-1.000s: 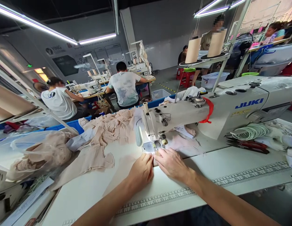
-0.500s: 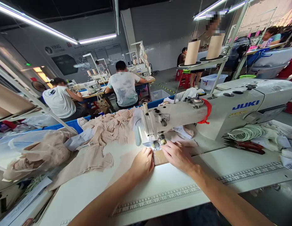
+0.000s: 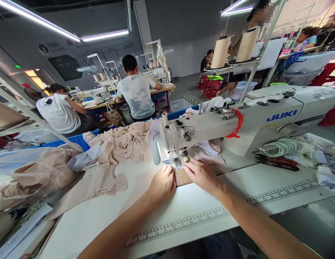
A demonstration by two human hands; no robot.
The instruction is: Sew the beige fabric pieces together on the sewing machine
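At the needle end of a white sewing machine (image 3: 200,131), both my hands work close together. My left hand (image 3: 162,180) is closed, its fingertips pinched on beige fabric just left of the presser foot; sheer beige fabric (image 3: 139,185) spreads flat to its left. My right hand (image 3: 201,174) is closed too, thumb and fingers drawn together on the fabric edge just right of the foot. The pinched edge is mostly hidden by my fingers. Between my hands, a tan plate (image 3: 184,177) with loose thread bits on it shows in the table.
Crumpled beige fabric pieces (image 3: 126,144) lie behind and left. Red-handled scissors (image 3: 278,162) and a pale green coil (image 3: 279,147) lie right, beside cloth scraps (image 3: 313,158). Thread cones (image 3: 220,52) stand on a rack. Several other people sit or stand farther off.
The view has shifted slightly. My hands keep almost the same place at the presser foot. In the background, the standing person has moved to the right, and a pale sheet appears beside them.
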